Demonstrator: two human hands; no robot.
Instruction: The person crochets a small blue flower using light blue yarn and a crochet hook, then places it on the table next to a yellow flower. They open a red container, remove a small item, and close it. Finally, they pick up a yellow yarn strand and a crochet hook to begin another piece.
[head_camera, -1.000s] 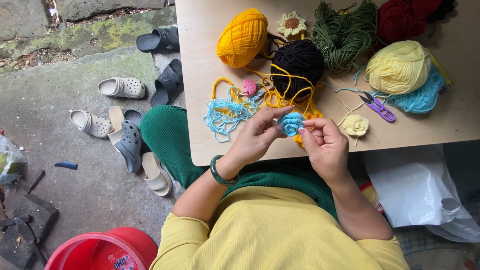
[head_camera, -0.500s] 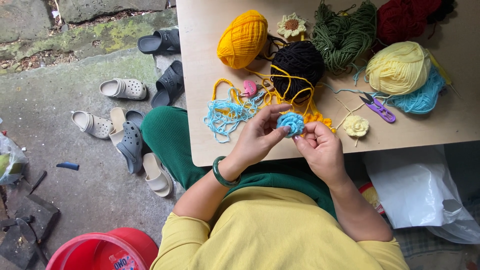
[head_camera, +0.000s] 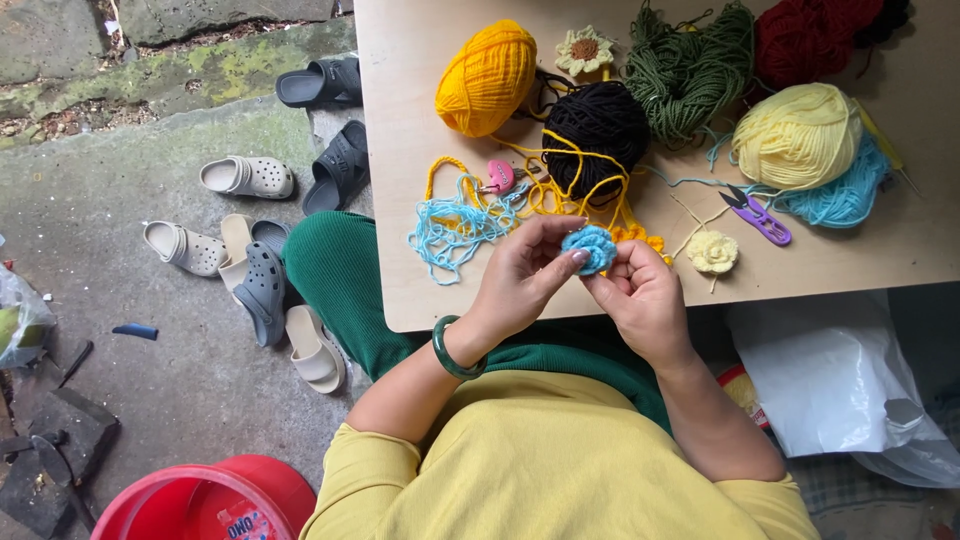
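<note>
A small blue crocheted flower (head_camera: 590, 247) is held over the near edge of the wooden table (head_camera: 400, 150). My left hand (head_camera: 520, 275) pinches it from the left, with a green bangle (head_camera: 452, 352) on the wrist. My right hand (head_camera: 645, 300) grips it from below and the right. Loose light-blue yarn (head_camera: 455, 225) and yellow yarn strands (head_camera: 560, 195) lie just beyond the hands. A cream crocheted flower (head_camera: 712, 251) rests to the right of the hands.
The table holds yarn balls: orange-yellow (head_camera: 487, 77), black (head_camera: 597, 125), green (head_camera: 690, 75), dark red (head_camera: 805, 40), pale yellow (head_camera: 797, 135). Purple snips (head_camera: 757, 215) lie nearby. Several sandals (head_camera: 250, 270) sit on the concrete at left, with a red bucket (head_camera: 205, 500) and a white plastic bag (head_camera: 835, 385).
Both hands have turned and reworked the blue flower slightly between the fingers. They stay at the same spot over the table edge.
</note>
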